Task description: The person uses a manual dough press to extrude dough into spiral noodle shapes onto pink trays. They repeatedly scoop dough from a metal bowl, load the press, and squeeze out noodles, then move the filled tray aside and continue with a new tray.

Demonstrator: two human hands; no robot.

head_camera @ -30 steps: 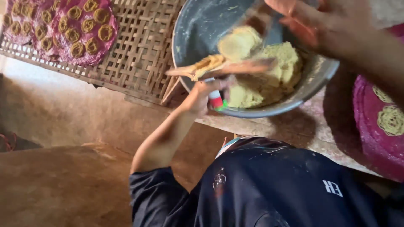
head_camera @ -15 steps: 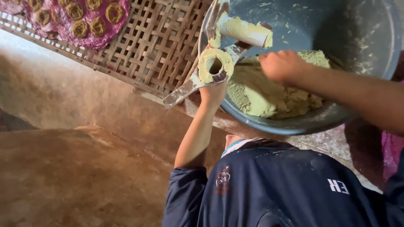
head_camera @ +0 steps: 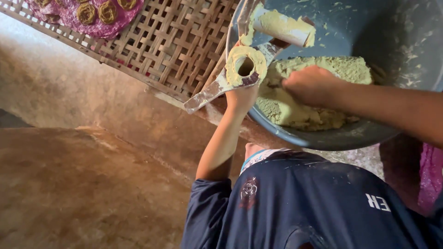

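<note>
My left hand (head_camera: 242,97) reaches up from my dark blue sleeve and grips a metal hand press (head_camera: 210,94) at the near rim of a large grey-blue metal bowl (head_camera: 323,140). Yellow-green dough rings the press's round opening (head_camera: 244,67), and its dough-smeared plunger (head_camera: 284,27) sticks out above. My right hand (head_camera: 311,85) comes in from the right, fingers closed, and digs into the lump of yellow-green dough (head_camera: 323,108) in the bowl.
A woven bamboo tray (head_camera: 175,41) lies left of the bowl. On it a magenta cloth (head_camera: 69,18) carries coiled dough spirals (head_camera: 107,11). Another magenta cloth (head_camera: 431,170) shows at the right edge. Bare brown earthen floor (head_camera: 83,184) spreads at lower left.
My right hand has come down from above the bowl into the dough. My left hand has raised the press to the bowl's rim with its opening turned towards me.
</note>
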